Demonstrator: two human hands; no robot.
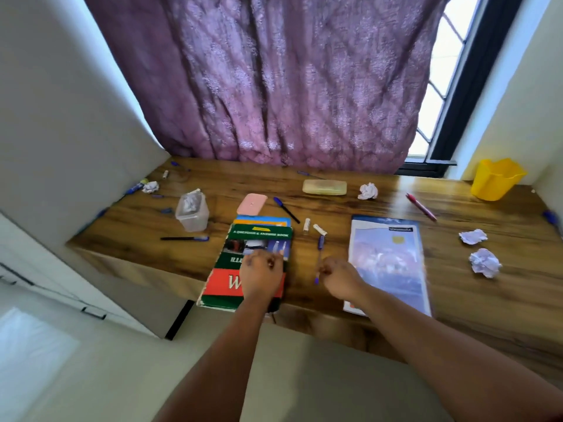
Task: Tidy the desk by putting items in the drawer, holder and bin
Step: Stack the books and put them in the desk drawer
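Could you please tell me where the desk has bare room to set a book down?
Bare wood lies between the yellow case and blue notebook, and between the red pen and yellow bin. It is crowded around the green book.

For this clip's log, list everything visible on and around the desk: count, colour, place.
desk: one, brown wood
books: stack, green-red on top, front centre
notebook: one, blue-lilac, front right
paper balls: at least four, white, scattered
clear tub: one, left, holding paper
bin: one, yellow, far right
case: one, pale yellow, back
pink case: one, behind books
red pen: one, right
blue pens: several, scattered
curtain: purple, behind
left hand: on books
right hand: at a blue pen
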